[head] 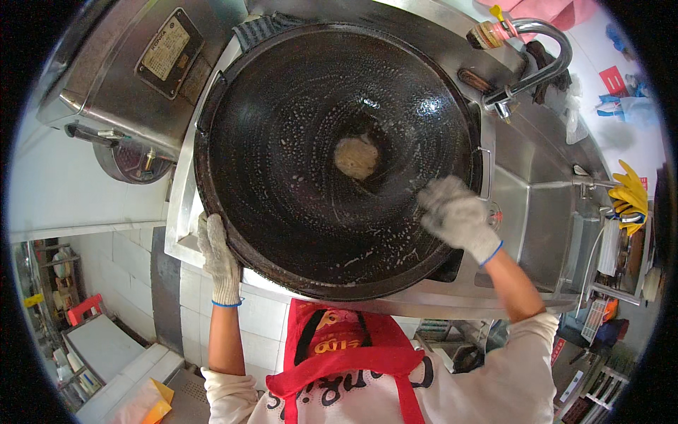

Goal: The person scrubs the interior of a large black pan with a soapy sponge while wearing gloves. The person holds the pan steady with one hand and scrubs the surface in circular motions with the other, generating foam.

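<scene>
A large black wok [296, 222] lies before me, its inner wall wet and dotted with foam. Cloudy brownish liquid [356, 158] is pooled at its bottom. My left hand [218, 254], in a white knit glove with a blue cuff edge, holds the wok's rim at the lower left, its fingers along the outside. My right hand [458, 214], gloved the same way, is blurred and bent against the inner wall at the right. Whether it grips a scrubber or cloth is hidden by the blur. Wire loop handles stand out at the wok's left [207, 100] and right [486, 172].
A curved chrome faucet [561, 53] rises at the upper right, above a stainless-steel sink [551, 228]. Yellow rubber gloves [629, 199] hang farther right. A steel machine housing [114, 79] with a rating plate stands at upper left. A striped cloth [265, 32] lies behind the wok.
</scene>
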